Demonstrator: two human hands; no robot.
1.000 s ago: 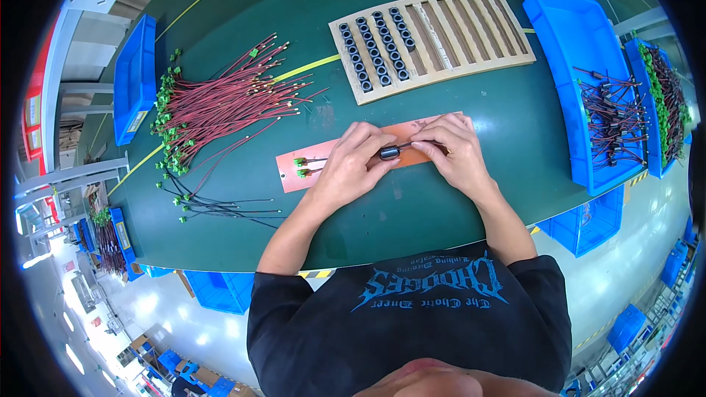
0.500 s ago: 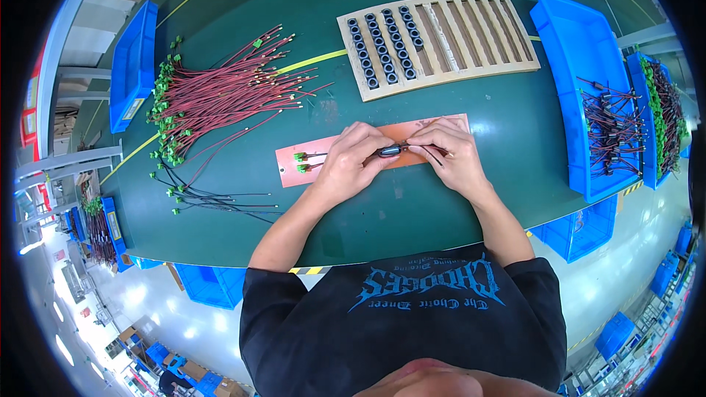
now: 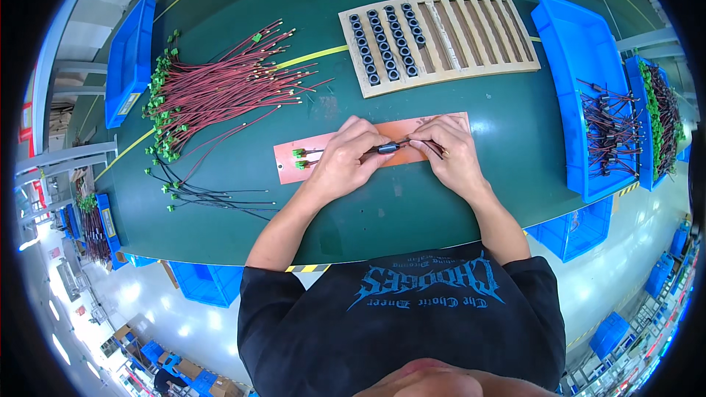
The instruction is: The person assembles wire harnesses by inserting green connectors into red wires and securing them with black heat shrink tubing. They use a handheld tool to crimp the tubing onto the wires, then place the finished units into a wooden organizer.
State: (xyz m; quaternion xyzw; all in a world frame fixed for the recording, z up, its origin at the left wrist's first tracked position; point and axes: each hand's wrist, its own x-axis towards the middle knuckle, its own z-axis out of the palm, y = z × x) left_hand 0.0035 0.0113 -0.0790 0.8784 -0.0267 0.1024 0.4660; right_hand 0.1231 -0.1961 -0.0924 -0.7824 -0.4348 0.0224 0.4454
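My left hand (image 3: 347, 163) and my right hand (image 3: 450, 153) meet over a long orange-brown board (image 3: 429, 118) lying on the green table. Between my fingertips is a dark ring core (image 3: 388, 148) with dark wires through it. My left hand is closed on the wires at the core's left side; their two green connectors (image 3: 300, 154) stick out past it over the board's left end. On the other side, my right hand pinches the wires' free ends (image 3: 434, 148). Fingers cover part of the wires.
Red wires (image 3: 213, 92) with green connectors lie heaped at the left, and black wires (image 3: 213, 196) lie nearer me. Behind the board is a slotted wooden rack (image 3: 471, 29) partly filled with ring cores. A blue bin (image 3: 566, 37) with wire assemblies stands right; another blue bin (image 3: 129, 66) stands left.
The core now sits slightly lower and further left, tilted a little, with more wire showing between it and my right fingers. Both hands keep their grip and have barely moved.
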